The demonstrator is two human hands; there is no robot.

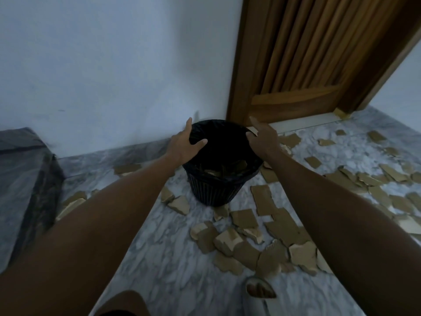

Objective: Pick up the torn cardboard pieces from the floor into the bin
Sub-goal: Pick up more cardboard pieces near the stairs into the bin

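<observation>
Gripping the rim of the black ribbed bin (214, 192) on its left side with the left hand (182, 145): thumb hooked over the edge into the black liner bag (224, 137), fingers stretched along the outside of the rim. Holding the opposite side with the right hand (262, 140), fingers curled over the rim edge, index finger pointing up toward the door. Both arms reaching forward from the bottom corners.

Standing upright on the grey-and-white marble floor (164, 258), close to the white wall (114, 65) and just left of the wooden door frame (239, 65). Lined with black plastic; a few torn cardboard pieces (216, 172) lying at the bottom inside.

Scattered across the floor, many more brown cardboard pieces (246, 245): a dense cluster in front of and to the right of the bin, some overlapping; a spread farther right toward the door (307, 53); a few touching or just beside the base of the bin; a small number to the left, partly hidden behind the left forearm.

Resting at the far left, a dark grey raised surface (22, 174), edge blurred. Showing at the bottom, a knee (123, 302) and a sandalled foot (259, 288) near the closest cardboard.
</observation>
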